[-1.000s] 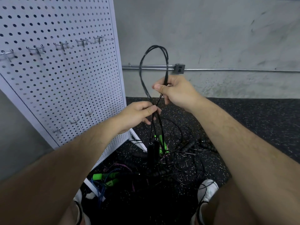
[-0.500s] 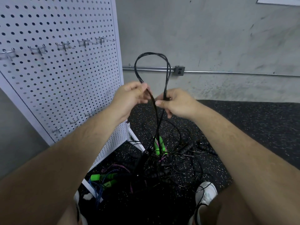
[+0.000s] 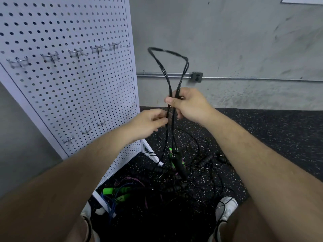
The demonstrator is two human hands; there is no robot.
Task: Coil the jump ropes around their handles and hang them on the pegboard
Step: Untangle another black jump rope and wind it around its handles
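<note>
1. The right hand (image 3: 189, 105), at the centre of the frame, pinches the folded black jump rope (image 3: 167, 51) between thumb and curled fingers, with the loop standing above the fist; several strands share that one pinch, so any of them can slide and leave the folds uneven
2. The left hand (image 3: 148, 123), just below and left of it, pinches the strands under the fist, though blur softens the fingertips; a lopsided pull here likely drags the loop down through the right hand
3. The rope's two black handles (image 3: 178, 161) hang at lower centre, right over the tangled pile of ropes (image 3: 201, 173) on the floor; they can hook a loose strand and lift a second rope along
4. The loop leans and looks springy, so a slack grip may let it flop open before it is wound
5. The pegboard (image 3: 70, 88) fills the left of the frame, and its upper hooks (image 3: 76, 53) are short; a loose coil can slip off
</note>
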